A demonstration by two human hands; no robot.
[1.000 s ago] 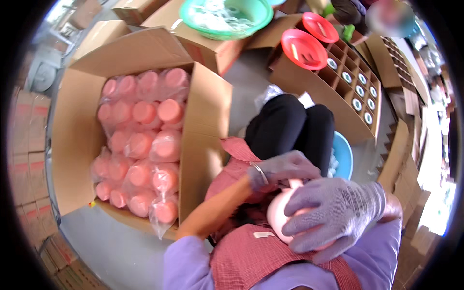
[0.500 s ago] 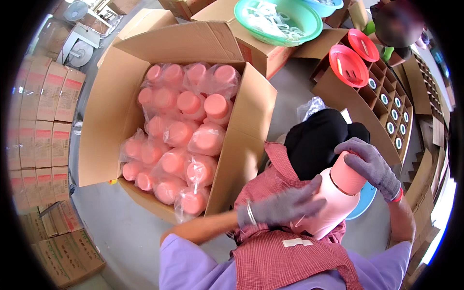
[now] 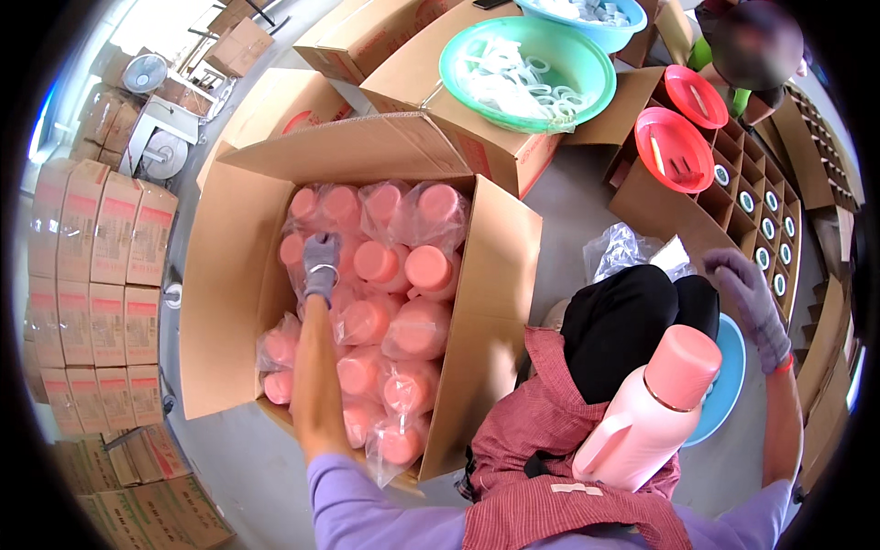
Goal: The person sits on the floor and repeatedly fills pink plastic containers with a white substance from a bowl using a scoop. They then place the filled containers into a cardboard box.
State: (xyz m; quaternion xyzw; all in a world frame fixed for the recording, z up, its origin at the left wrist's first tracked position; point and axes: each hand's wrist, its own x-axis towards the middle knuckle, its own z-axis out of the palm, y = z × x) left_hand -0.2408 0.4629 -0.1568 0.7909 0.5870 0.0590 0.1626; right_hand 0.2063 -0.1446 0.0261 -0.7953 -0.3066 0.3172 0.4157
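Observation:
A pink vacuum flask (image 3: 635, 429) with a darker pink cap and a side handle leans in my lap, touched by neither hand. My left hand (image 3: 321, 266), in a grey glove, reaches into the large open carton (image 3: 500, 302). Its fingers are curled down among pink-capped flasks (image 3: 376, 262) in clear plastic bags; what they grip is hidden. Raised to the right of my knees, my gloved right hand (image 3: 750, 298) holds nothing, its fingers loosely bent and apart.
Beyond the carton stands a green basin (image 3: 449, 78) of white rings, with a blue basin (image 3: 632, 32) behind. Red trays (image 3: 642, 147) rest on a divided carton (image 3: 724, 215) at right. A blue tub (image 3: 731, 367) sits beside my lap; stacked boxes (image 3: 92, 266) line the left.
My left hand has left the flask in my lap and reached left into the carton. My right hand has let go of the flask's cap and moved up and right.

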